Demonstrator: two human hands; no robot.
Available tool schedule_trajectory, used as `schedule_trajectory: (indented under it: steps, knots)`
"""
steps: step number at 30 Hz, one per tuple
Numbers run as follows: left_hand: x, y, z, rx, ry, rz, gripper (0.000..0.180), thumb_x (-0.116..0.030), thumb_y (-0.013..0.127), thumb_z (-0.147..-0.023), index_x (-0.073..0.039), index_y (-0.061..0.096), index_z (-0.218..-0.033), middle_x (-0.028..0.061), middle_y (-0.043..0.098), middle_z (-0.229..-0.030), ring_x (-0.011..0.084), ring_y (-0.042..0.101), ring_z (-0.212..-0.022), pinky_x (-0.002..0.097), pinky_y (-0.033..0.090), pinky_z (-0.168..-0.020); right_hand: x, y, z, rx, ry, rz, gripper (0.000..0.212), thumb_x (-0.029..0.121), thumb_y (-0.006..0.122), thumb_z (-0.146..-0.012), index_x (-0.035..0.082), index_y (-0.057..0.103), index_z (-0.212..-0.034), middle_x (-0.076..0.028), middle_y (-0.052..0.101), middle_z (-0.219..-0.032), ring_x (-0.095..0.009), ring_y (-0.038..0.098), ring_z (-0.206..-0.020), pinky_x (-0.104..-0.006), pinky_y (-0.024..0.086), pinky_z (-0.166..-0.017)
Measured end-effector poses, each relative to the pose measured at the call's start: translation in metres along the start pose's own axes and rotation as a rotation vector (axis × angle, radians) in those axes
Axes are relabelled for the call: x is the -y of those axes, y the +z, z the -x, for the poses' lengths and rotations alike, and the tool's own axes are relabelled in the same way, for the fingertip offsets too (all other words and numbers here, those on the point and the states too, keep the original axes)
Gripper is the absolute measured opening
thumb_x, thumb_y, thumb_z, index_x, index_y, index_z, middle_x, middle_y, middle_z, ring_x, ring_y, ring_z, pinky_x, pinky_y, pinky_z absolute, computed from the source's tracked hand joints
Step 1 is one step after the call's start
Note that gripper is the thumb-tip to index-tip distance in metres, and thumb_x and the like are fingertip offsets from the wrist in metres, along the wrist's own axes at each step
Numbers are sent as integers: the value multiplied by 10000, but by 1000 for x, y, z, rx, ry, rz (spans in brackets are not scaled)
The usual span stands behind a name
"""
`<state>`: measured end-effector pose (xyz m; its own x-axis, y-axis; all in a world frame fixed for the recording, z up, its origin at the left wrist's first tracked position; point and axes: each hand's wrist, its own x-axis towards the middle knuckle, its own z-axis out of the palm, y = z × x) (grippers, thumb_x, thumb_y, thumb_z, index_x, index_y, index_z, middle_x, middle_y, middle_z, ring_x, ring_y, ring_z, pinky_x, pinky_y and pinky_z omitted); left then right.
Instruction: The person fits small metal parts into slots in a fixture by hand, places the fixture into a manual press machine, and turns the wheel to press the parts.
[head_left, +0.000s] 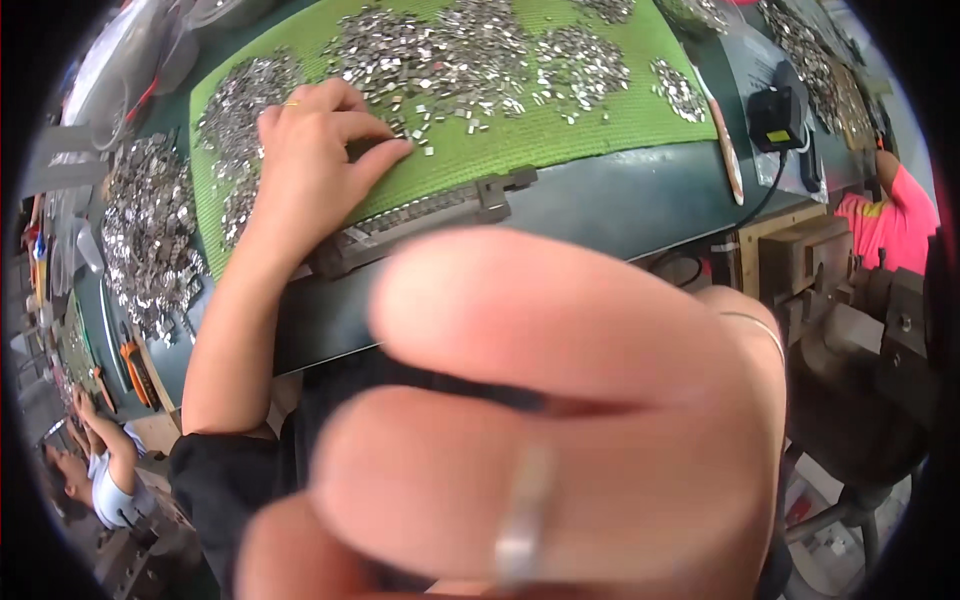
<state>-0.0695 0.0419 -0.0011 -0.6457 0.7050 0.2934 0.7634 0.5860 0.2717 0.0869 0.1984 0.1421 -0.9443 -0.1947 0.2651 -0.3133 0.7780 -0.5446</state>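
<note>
My left hand (320, 150) rests on the green textured mat (560, 140), at the near edge of the piles of small shiny metal pieces (440, 50). Its thumb and index finger stretch to the right with a gap between them, and I see nothing held. Just below it lies a long narrow metal fixture (420, 212) with a row of small pieces along it, partly covered by my right hand. Raised very close to the view, my right hand (570, 400) is large and blurred. Its fingers point left; the thumb and anything in its grasp are hidden.
More metal pieces (150, 230) are heaped left of the mat, near orange-handled pliers (138, 370). A black power adapter (778, 115) with a cable lies at the right, beside a white-and-brown stick (728, 150). Other people sit at far left and right; machinery (860, 300) stands on the right.
</note>
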Motion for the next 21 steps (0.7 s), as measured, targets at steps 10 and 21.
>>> schedule_trajectory:
  steps: [10,21]
  knots:
    - [-8,4,6,8,-63,-76,94,-191,779,-789,-100,771,-811,20,642,-948,251,572,-1002,449,360,-850,-18,8,4,-52,-310,-258,120,145,647,-722,109,615,-832,27,557,-754,-143,542,-652,-368,510,-684]
    - [-11,-5,14,70,95,205,54,-53,666,-857,-73,648,-904,68,646,-886,293,601,-926,430,386,-852,-99,-10,18,-183,-529,-451,104,131,638,-785,118,614,-885,32,564,-755,-145,536,-643,-365,502,-670]
